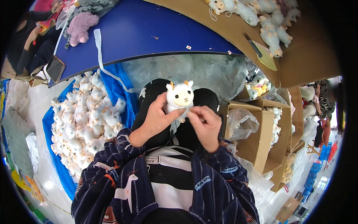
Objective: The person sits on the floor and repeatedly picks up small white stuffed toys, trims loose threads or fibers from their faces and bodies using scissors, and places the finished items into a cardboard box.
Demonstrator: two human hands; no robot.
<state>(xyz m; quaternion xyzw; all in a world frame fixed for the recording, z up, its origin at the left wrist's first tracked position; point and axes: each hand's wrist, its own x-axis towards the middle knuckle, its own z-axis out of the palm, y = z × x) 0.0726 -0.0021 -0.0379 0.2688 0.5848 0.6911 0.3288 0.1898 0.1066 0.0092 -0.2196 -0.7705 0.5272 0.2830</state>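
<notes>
A small white plush sheep (180,95) with orange horns, dark eyes and a cream muzzle is held upright over my lap, facing me. My left hand (156,117) is wrapped round its side, the thumb across its lower front. At the toy's lower right, the fingertips of my right hand (204,122) are pinched together close to its body. Whether they grip the fluff or some small thing there is hidden. To my left, a blue sack (50,128) stands open, heaped with white plush toys (87,121).
A blue table (145,28) lies ahead, with a phone (55,68) at its left edge. On it, a cardboard box (305,59) holds more plush toys; a dark-handled tool (253,44) rests on its flap. Open cartons (244,143) stand right. Another person's hand (34,33) shows far left.
</notes>
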